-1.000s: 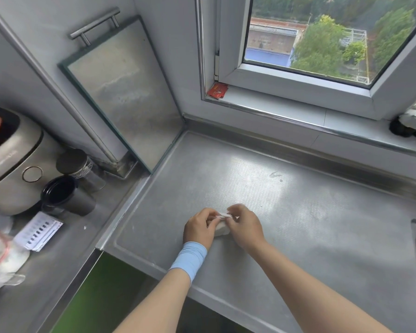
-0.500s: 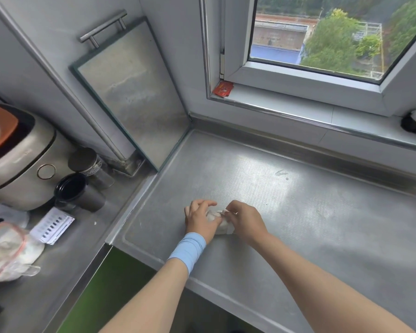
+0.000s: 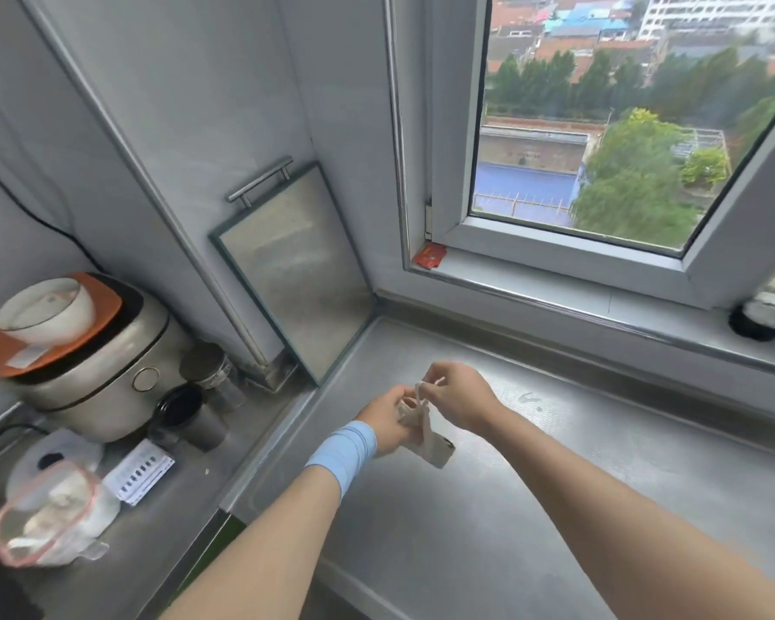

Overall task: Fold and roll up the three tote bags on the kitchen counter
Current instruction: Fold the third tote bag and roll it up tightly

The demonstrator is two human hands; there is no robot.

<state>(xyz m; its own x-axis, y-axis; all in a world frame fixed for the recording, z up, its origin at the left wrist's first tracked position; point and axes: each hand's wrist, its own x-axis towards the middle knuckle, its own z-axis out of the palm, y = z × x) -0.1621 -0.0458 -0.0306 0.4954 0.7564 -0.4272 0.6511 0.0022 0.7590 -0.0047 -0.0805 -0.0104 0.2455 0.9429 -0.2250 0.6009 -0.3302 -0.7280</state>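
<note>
Both hands meet above the counter (image 3: 555, 507), the left hand (image 3: 383, 420) and right hand (image 3: 459, 400) sharing the rolled tote bag (image 3: 428, 440) between them. Rice cooker (image 3: 104, 378) sits far left, a board (image 3: 294, 270) leaning behind.

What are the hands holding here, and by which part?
Both hold one rolled tote bag above the counter: left hand grips the roll's upper end, right hand pinches a thin strap at its top.

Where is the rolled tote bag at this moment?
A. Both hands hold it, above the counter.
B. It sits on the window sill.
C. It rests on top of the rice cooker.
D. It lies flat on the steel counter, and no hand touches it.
A: the rolled tote bag is gripped by the left hand, while the right hand pinches its strap, above the counter.
</note>
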